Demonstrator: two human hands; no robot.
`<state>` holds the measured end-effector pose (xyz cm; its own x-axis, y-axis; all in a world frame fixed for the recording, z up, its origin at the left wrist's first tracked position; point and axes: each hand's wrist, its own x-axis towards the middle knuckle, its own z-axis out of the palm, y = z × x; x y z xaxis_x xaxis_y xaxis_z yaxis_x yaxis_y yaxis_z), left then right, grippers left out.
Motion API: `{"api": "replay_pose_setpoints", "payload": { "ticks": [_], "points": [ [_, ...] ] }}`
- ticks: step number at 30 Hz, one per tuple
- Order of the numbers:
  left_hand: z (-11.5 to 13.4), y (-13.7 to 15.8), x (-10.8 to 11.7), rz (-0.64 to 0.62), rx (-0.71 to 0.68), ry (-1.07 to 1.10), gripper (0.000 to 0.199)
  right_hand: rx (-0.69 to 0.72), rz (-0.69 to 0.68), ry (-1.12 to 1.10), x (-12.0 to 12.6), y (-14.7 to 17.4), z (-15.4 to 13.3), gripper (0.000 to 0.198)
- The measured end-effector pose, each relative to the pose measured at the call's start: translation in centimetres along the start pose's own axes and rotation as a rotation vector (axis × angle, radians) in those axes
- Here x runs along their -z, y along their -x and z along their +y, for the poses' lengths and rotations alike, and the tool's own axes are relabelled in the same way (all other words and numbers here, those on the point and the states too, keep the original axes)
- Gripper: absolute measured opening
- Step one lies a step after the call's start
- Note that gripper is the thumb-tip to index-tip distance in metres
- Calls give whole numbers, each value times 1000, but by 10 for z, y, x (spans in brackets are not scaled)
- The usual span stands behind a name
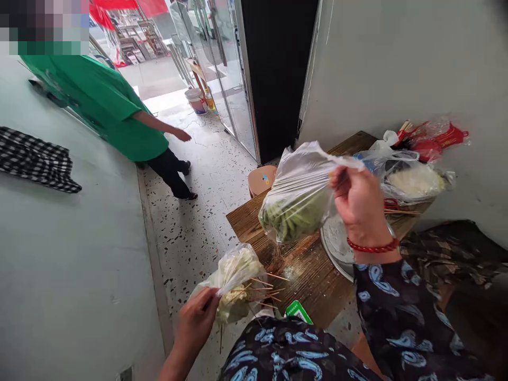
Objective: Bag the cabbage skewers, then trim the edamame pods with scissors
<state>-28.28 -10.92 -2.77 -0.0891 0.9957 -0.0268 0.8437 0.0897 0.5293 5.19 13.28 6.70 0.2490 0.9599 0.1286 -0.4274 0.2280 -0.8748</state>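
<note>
Left grip (198, 316), seven o'clock, pinched skewer bag (239, 264); right grip (359, 203), three o'clock, greens bag (294, 211). Protruding sticks (278, 276) risked puncturing either.

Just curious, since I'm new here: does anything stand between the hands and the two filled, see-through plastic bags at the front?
Nothing visible does. The right hand grips the top of a translucent plastic bag of green food, and the left hand pinches a translucent plastic bag of pale food.
</note>
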Motion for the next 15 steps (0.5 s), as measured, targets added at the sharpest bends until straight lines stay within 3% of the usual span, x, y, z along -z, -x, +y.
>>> {"api": "replay_pose_setpoints", "payload": {
  "ticks": [3, 6, 8, 11, 13, 15],
  "points": [
    [1, -16, 1, 9, -27, -1, 32, 85, 4, -91, -6, -2, -30, 8],
    [4, -32, -3, 24, -59, 3, 32, 120, 68, -78, 8, -8, -35, 11],
    [10, -41, -8, 18, -74, 10, 32, 139, 130, 9, 37, -12, -30, 14],
    [25, -55, -13, -5, -84, 5, 31, 123, 219, 234, 104, -10, -15, 7],
    [38, -65, -14, -2, -89, -11, 29, 96, 281, 481, 149, 0, 2, 6],
    [50, -77, -15, 0, -110, -25, 27, 57, 304, 858, 187, 18, 21, 22]
  ]
}}
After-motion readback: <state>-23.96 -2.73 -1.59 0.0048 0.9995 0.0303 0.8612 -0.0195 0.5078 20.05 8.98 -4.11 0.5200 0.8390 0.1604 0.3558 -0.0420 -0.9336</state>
